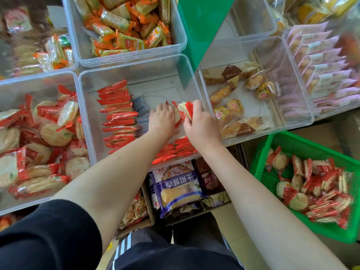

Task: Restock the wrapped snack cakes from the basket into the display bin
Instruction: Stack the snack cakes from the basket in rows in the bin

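Note:
Both my hands reach into the clear display bin (136, 75) in the middle. My left hand (162, 118) and my right hand (200, 123) together grip a small bunch of red-wrapped snack cakes (185, 111) held on edge near the bin's right wall. A neat row of the same red-wrapped cakes (117, 114) stands on edge along the bin's left side, and more lie at its front edge (179, 147). The green basket (272, 145) at the lower right holds several loose red-wrapped cakes (315, 186).
Clear bins surround the middle one: round rice crackers (44, 137) at left, orange-wrapped snacks (126, 26) behind, small yellow cakes (233, 106) at right, pink packs (321, 65) far right. A green divider (200, 22) stands behind. Boxed biscuit bags (179, 188) sit below the shelf.

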Action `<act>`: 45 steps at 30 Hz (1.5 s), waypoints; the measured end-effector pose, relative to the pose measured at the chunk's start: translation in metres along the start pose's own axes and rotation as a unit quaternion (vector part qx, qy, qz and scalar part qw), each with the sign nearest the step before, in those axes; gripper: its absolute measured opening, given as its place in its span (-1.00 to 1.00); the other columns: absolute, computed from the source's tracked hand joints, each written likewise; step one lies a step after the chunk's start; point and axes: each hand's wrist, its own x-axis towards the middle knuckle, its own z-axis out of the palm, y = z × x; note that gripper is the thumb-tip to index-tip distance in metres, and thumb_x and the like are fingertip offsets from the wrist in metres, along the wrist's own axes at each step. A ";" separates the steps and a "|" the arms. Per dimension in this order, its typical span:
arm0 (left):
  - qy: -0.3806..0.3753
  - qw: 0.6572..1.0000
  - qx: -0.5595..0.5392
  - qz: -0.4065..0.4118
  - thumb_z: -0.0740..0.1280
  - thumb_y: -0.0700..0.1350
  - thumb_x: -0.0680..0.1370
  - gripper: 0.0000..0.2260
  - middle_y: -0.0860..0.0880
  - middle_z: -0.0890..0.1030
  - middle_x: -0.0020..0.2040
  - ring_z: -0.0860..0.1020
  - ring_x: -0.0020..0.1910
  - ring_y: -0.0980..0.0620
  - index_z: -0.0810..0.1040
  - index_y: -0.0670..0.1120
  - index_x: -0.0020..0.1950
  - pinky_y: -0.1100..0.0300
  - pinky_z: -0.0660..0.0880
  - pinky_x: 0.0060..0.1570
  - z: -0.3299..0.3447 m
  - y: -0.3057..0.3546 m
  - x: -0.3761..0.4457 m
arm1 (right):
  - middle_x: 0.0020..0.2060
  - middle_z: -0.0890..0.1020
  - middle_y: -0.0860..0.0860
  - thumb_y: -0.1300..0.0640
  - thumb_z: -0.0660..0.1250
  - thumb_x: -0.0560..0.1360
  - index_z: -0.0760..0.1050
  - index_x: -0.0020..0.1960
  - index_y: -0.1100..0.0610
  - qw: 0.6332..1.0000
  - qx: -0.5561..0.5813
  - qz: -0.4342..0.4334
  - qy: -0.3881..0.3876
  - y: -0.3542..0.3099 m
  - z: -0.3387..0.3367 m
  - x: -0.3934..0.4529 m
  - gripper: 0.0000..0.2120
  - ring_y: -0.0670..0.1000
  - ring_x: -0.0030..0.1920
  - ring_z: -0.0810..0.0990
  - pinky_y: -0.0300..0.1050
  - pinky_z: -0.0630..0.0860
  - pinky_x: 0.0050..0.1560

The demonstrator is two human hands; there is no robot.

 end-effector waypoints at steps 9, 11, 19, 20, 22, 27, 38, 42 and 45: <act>-0.052 0.988 -0.147 -0.024 0.31 -0.08 0.51 -0.47 -0.21 0.42 0.11 0.47 0.08 -0.23 0.21 -0.07 0.44 0.00 0.46 -0.03 -0.014 -0.007 -0.008 | -0.14 0.56 0.12 0.15 0.23 0.60 0.28 0.15 0.20 1.000 0.014 0.018 -0.002 -0.004 0.006 -0.004 -0.80 0.12 -0.24 0.60 -0.03 0.57 -0.32; -0.094 0.984 -0.149 0.003 0.24 -0.17 0.54 -0.47 -0.16 0.38 0.03 0.50 -0.06 -0.21 0.17 0.07 0.47 0.01 0.48 -0.14 -0.023 -0.011 -0.007 | -0.15 0.57 0.12 0.15 0.22 0.60 0.27 0.17 0.20 1.000 0.012 0.021 0.004 -0.005 0.007 -0.004 -0.78 0.11 -0.25 0.60 -0.11 0.49 -0.38; -0.146 0.970 -0.192 0.023 0.24 -0.15 0.49 -0.65 -0.08 0.45 0.16 0.52 -0.03 -0.11 0.46 0.10 0.25 0.11 0.46 -0.04 -0.044 -0.021 -0.012 | -0.13 0.60 0.15 0.15 0.23 0.60 0.26 0.22 0.20 0.999 0.017 0.020 0.020 -0.008 -0.002 -0.001 -0.74 0.12 -0.23 0.63 -0.08 0.58 -0.35; -0.120 0.973 -0.194 0.025 0.24 -0.17 0.49 -0.65 -0.07 0.48 0.17 0.54 0.01 -0.11 0.47 0.10 0.25 0.11 0.45 -0.04 -0.046 -0.022 -0.014 | -0.14 0.60 0.14 0.15 0.23 0.60 0.27 0.22 0.18 1.000 0.013 0.011 0.020 -0.007 -0.002 0.000 -0.75 0.11 -0.25 0.62 -0.08 0.57 -0.36; -0.064 0.982 -0.178 0.029 0.19 -0.22 0.53 -0.64 -0.02 0.56 0.20 0.55 0.09 -0.11 0.49 0.11 0.25 0.14 0.41 -0.06 -0.050 -0.028 -0.019 | -0.17 0.60 0.10 0.18 0.22 0.61 0.31 0.23 0.14 1.000 0.000 -0.011 0.014 -0.007 -0.002 0.004 -0.79 0.11 -0.26 0.60 -0.06 0.51 -0.38; -0.106 0.990 -0.082 0.046 0.18 -0.18 0.57 -0.69 -0.06 0.60 0.15 0.58 0.05 -0.14 0.47 0.09 0.27 0.10 0.43 -0.11 -0.060 -0.032 -0.038 | -0.05 0.57 0.09 0.32 0.14 0.53 0.40 0.24 0.09 0.992 -0.104 -0.071 -0.028 -0.014 0.008 0.015 -0.67 0.15 -0.05 0.53 -0.05 0.35 -0.17; -0.120 0.992 0.017 0.025 0.19 -0.19 0.57 -0.69 -0.06 0.60 0.15 0.57 0.12 -0.12 0.43 -0.04 0.31 0.01 0.42 0.01 -0.060 -0.024 -0.058 | 0.01 0.57 0.08 0.31 0.16 0.51 0.49 0.10 0.15 0.980 -0.159 -0.111 -0.033 -0.012 0.001 0.032 -0.77 0.12 0.07 0.47 -0.03 0.30 0.20; -0.242 0.969 0.003 0.052 0.15 -0.22 0.57 -0.68 -0.13 0.55 0.26 0.53 0.21 -0.14 0.44 -0.14 0.32 -0.02 0.48 0.16 -0.048 -0.027 -0.063 | 0.14 0.58 0.05 0.24 0.24 0.54 0.52 0.25 0.04 0.942 -0.202 -0.086 -0.254 -0.018 0.004 0.033 -0.69 0.12 0.17 0.52 -0.04 0.41 0.15; -0.267 0.961 -0.064 0.042 0.07 -0.17 0.63 -0.67 -0.21 0.50 0.32 0.48 0.27 -0.18 0.43 -0.20 0.34 0.01 0.43 0.24 -0.043 -0.027 -0.062 | 0.36 0.49 0.00 0.29 0.16 0.54 0.38 0.45 -0.06 0.885 -0.197 -0.059 -0.418 -0.019 0.008 0.030 -0.48 0.10 0.31 0.48 -0.04 0.44 0.23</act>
